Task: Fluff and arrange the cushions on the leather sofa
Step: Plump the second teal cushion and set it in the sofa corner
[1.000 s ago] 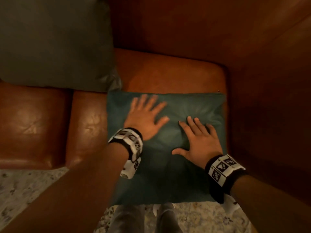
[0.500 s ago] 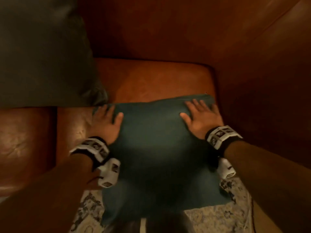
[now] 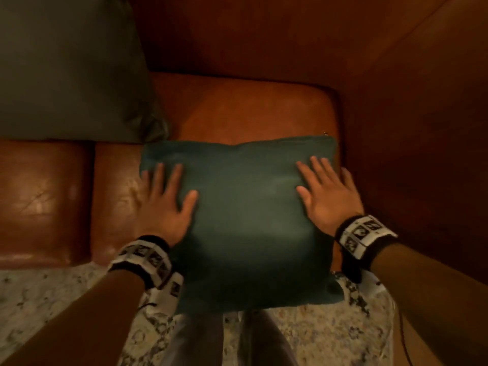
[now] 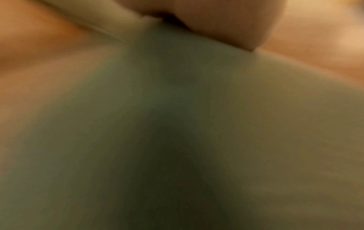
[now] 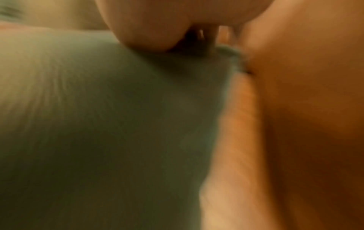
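Note:
A teal square cushion [image 3: 243, 220] lies flat on the brown leather sofa seat [image 3: 237, 109], its near edge hanging over the front of the seat. My left hand [image 3: 166, 196] lies flat on its left side with fingers straight and spread. My right hand [image 3: 327, 191] lies flat on its right side, fingers straight. Both wrist views are blurred: teal cushion fabric [image 4: 177, 124] fills the left one, and cushion fabric [image 5: 108, 116] beside leather fills the right one.
A larger olive-grey cushion [image 3: 66, 70] leans against the sofa back at the upper left. The sofa armrest [image 3: 422, 128] rises close on the right of the teal cushion. A patterned rug [image 3: 52, 299] covers the floor below, with the person's legs [image 3: 227, 339] at the bottom.
A second ago both hands pressed the middle of the teal cushion. They have moved apart to its left and right sides and now lie flat there.

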Available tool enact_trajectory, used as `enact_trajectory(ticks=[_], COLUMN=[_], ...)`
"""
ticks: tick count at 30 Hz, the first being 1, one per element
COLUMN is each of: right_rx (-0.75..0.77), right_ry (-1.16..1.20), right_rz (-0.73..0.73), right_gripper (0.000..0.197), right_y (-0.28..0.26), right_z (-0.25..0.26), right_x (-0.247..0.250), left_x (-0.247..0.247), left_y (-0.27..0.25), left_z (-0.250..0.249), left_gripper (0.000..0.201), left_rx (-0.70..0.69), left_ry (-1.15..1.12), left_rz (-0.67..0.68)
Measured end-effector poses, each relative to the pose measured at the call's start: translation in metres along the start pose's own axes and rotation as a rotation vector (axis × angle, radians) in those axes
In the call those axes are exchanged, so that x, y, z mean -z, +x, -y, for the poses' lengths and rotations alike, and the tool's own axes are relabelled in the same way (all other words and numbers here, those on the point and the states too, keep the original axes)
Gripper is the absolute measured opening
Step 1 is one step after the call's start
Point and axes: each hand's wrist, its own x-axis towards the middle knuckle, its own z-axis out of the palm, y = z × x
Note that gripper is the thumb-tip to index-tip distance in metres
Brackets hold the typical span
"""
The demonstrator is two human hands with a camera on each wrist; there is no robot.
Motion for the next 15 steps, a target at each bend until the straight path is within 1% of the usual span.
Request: enact_trajectory(ticks=[1, 2, 3, 4, 5, 6, 7, 8, 9, 10, 11, 13, 14, 15], right_rx=[-0.077, -0.136, -0.159, -0.132, -0.056, 0.054, 0.167, 0.248, 0.289, 0.295, 0.288, 0.246, 0.192, 0.120], right_ry=[0.056, 0.120, 0.166, 0.182, 0.169, 0.132, 0.092, 0.059, 0.037, 0.024, 0.006, -0.029, -0.014, 0.021], right_rz=[0.014, 0.010, -0.029, -0.094, -0.175, -0.227, -0.241, -0.216, -0.187, -0.174, -0.176, -0.139, -0.129, -0.116], right_gripper=[0.062, 0.062, 0.062, 0.061, 0.059, 0.060, 0.062, 0.063, 0.062, 0.058, 0.054, 0.053, 0.054, 0.054], right_y=[-0.011, -0.021, -0.030, -0.038, -0.046, -0.055, -0.063, -0.071, -0.078, -0.082, -0.085, -0.097, -0.103, -0.108], right_z=[-0.015, -0.021, -0.017, -0.003, 0.017, 0.041, 0.063, 0.079, 0.084, 0.077, 0.064, 0.034, 0.019, 0.006], right_x=[-0.001, 0.000, 0.001, 0.004, 0.004, -0.001, -0.012, -0.024, -0.035, -0.045, -0.052, -0.063, -0.065, -0.065], left_x=[0.004, 0.009, 0.011, 0.014, 0.014, 0.010, -0.001, -0.015, -0.028, -0.039, -0.045, -0.058, -0.062, -0.062], left_y=[-0.005, -0.014, -0.024, -0.035, -0.046, -0.059, -0.074, -0.091, -0.103, -0.106, -0.107, -0.115, -0.119, -0.124], left_z=[0.016, 0.024, 0.023, 0.011, -0.010, -0.036, -0.061, -0.079, -0.084, -0.075, -0.058, -0.011, 0.014, 0.036], left_gripper=[0.070, 0.071, 0.071, 0.073, 0.073, 0.071, 0.069, 0.068, 0.068, 0.068, 0.068, 0.071, 0.073, 0.075], left_rx=[0.133, 0.227, 0.277, 0.247, 0.125, -0.058, -0.257, -0.407, -0.470, -0.470, -0.428, -0.239, -0.096, 0.077], left_ry=[-0.081, -0.146, -0.164, -0.155, -0.125, -0.075, -0.007, 0.048, 0.102, 0.145, 0.167, 0.180, 0.156, 0.099], left_rz=[0.025, 0.027, -0.001, -0.059, -0.118, -0.155, -0.158, -0.122, -0.081, -0.068, -0.080, -0.074, -0.063, -0.034])
